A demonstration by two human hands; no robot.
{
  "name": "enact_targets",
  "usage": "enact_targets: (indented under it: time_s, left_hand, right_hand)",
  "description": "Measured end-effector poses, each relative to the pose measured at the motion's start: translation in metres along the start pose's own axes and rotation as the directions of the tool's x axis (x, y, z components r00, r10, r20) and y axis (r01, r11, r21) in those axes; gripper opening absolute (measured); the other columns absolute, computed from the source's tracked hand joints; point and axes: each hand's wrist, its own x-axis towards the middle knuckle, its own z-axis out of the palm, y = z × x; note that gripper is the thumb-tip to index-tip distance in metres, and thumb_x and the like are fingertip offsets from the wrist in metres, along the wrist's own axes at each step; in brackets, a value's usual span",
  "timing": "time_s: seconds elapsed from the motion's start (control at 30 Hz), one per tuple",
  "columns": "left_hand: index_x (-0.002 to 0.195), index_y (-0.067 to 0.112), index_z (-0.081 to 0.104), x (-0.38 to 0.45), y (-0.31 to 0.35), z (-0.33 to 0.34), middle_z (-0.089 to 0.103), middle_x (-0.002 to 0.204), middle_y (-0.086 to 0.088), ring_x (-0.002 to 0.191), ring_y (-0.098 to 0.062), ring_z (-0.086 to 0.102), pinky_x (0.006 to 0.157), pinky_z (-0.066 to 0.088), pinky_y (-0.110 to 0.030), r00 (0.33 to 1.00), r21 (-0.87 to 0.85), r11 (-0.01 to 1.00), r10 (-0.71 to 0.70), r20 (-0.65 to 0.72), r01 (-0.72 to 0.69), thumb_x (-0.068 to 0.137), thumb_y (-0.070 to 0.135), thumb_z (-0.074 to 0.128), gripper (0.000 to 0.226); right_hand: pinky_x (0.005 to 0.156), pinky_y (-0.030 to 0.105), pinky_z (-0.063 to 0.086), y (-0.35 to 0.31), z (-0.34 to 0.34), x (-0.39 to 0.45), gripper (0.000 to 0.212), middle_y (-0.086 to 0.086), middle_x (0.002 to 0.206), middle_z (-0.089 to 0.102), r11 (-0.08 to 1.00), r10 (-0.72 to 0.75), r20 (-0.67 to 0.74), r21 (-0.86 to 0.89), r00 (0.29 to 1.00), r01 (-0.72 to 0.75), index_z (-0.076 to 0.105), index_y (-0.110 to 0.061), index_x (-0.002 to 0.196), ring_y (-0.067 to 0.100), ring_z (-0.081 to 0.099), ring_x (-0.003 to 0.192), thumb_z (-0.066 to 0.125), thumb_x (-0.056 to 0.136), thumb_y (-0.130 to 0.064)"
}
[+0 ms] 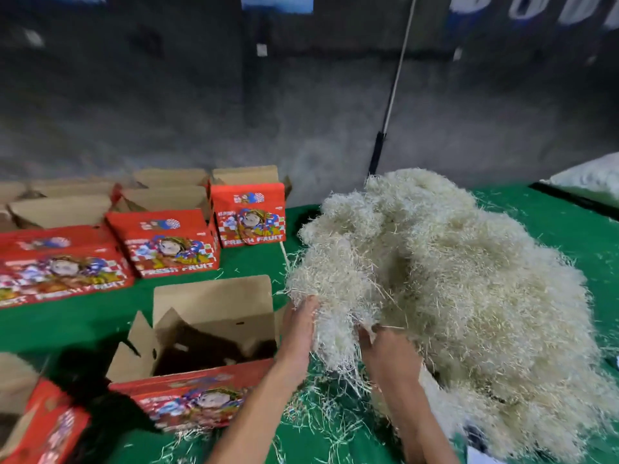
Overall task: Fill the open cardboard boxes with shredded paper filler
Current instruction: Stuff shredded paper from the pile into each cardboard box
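Shredded paper filler: pale cream, wiry, tangled heap on green cloth, right of centre. Left hand and right hand both dig in at its near-left edge, fingers buried, gripping one clump. Open cardboard box, red printed front, brown flaps up, sits just left, dark inside.

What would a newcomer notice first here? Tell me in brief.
First, the big pale heap of shredded paper filler on the green table at right, with the left hand and right hand dug into its near edge. Next, the open red fruit box just left of the hands, no filler visible inside.
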Motion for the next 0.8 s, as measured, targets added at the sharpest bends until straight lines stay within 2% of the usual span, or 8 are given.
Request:
enact_targets:
  time_s: [0.1, 0.2, 0.3, 0.37, 0.47, 0.57, 0.67, 0.8]
  left_hand:
    - [0.136, 0.030, 0.046, -0.003, 0.027, -0.024, 0.040, 0.150, -0.002, 0.122, -0.015, 0.041, 0.100, 0.030, -0.037, 0.996, 0.019, 0.999, 0.037, -0.084, -0.035, 0.079, 0.057, 0.060, 0.064]
    - [0.112, 0.027, 0.057, -0.004, 0.048, -0.049, 0.049, 0.141, -0.005, 0.103, -0.012, 0.051, 0.093, 0.032, -0.034, 0.991, -0.001, 1.000, 0.027, -0.133, -0.028, 0.091, 0.045, 0.057, 0.028]
    - [0.135, 0.028, 0.053, -0.006, 0.054, -0.076, 0.041, 0.151, -0.003, 0.135, -0.024, 0.041, 0.116, 0.026, -0.045, 0.987, -0.069, 0.995, -0.080, -0.138, 0.071, 0.092, 0.055, 0.052, 0.051]
    - [0.131, 0.029, 0.057, -0.011, 0.060, -0.090, 0.044, 0.146, 0.001, 0.141, -0.024, 0.036, 0.119, 0.022, -0.048, 0.990, -0.077, 0.995, -0.070, -0.121, 0.061, 0.096, 0.056, 0.044, 0.047]
    - [0.147, 0.016, 0.045, -0.011, 0.065, -0.109, 0.044, 0.152, -0.009, 0.139, -0.029, 0.041, 0.118, 0.029, -0.045, 0.968, 0.067, 0.996, 0.067, -0.242, -0.053, 0.106, 0.043, 0.037, 0.050]
    - [0.157, 0.031, 0.015, -0.015, 0.060, -0.131, 0.024, 0.163, 0.001, 0.147, -0.029, 0.028, 0.120, 0.019, -0.049, 0.885, 0.151, 0.979, 0.189, -0.425, -0.137, 0.100, 0.055, 0.043, 0.068]
    - [0.156, 0.041, 0.010, -0.020, 0.061, -0.146, 0.015, 0.164, 0.011, 0.148, -0.022, 0.024, 0.118, 0.018, -0.046, 0.834, 0.156, 0.963, 0.268, -0.482, -0.220, 0.091, 0.067, 0.048, 0.080]
    - [0.130, 0.026, 0.053, -0.009, 0.074, -0.158, 0.060, 0.131, 0.016, 0.126, -0.024, 0.050, 0.106, 0.039, -0.044, 0.853, 0.238, 0.941, 0.322, -0.411, -0.241, 0.095, 0.047, 0.058, 0.041]
  right_hand:
    - [0.065, 0.030, 0.060, -0.032, -0.018, 0.006, 0.039, -0.005, 0.079, 0.068, 0.946, -0.109, -0.031, 0.303, 0.994, 0.113, 0.066, -0.017, 0.118, 0.009, 0.064, 0.061, 0.040, 0.105, -0.042]
    - [0.102, 0.045, 0.047, -0.086, -0.031, 0.005, 0.054, -0.004, 0.130, 0.060, 0.637, -0.065, 0.002, 0.769, 0.998, 0.040, 0.047, -0.022, 0.144, 0.013, 0.058, 0.109, 0.032, 0.104, -0.054]
    - [0.104, 0.051, 0.044, -0.135, -0.031, -0.009, 0.064, 0.022, 0.132, 0.057, 0.300, -0.124, 0.159, 0.947, 0.980, -0.115, 0.054, -0.024, 0.132, 0.038, 0.057, 0.120, 0.037, 0.094, -0.072]
    - [0.100, 0.041, 0.048, -0.161, -0.023, -0.023, 0.070, 0.021, 0.133, 0.057, 0.310, -0.254, 0.115, 0.950, 0.960, -0.032, 0.054, -0.036, 0.128, 0.035, 0.061, 0.114, 0.040, 0.079, -0.085]
    - [0.076, 0.008, 0.045, -0.191, -0.002, -0.043, 0.077, 0.007, 0.151, 0.043, 0.433, -0.343, 0.014, 0.890, 0.939, 0.145, 0.032, -0.024, 0.153, 0.020, 0.065, 0.099, 0.051, 0.092, -0.066]
    - [0.083, 0.023, 0.053, -0.208, 0.011, -0.050, 0.057, 0.019, 0.133, 0.055, 0.357, -0.389, -0.114, 0.896, 0.914, 0.263, 0.037, -0.013, 0.147, 0.013, 0.061, 0.099, 0.051, 0.092, -0.017]
    - [0.076, 0.030, 0.046, -0.225, 0.016, -0.048, 0.049, 0.002, 0.094, 0.055, 0.413, -0.289, -0.139, 0.874, 0.947, 0.254, 0.040, -0.022, 0.138, 0.013, 0.053, 0.083, 0.050, 0.090, -0.014]
    - [0.101, 0.023, 0.039, -0.246, 0.022, -0.040, 0.056, -0.013, 0.118, 0.057, 0.486, -0.361, 0.086, 0.867, 0.928, 0.109, 0.028, -0.028, 0.154, -0.001, 0.055, 0.098, 0.049, 0.103, -0.026]
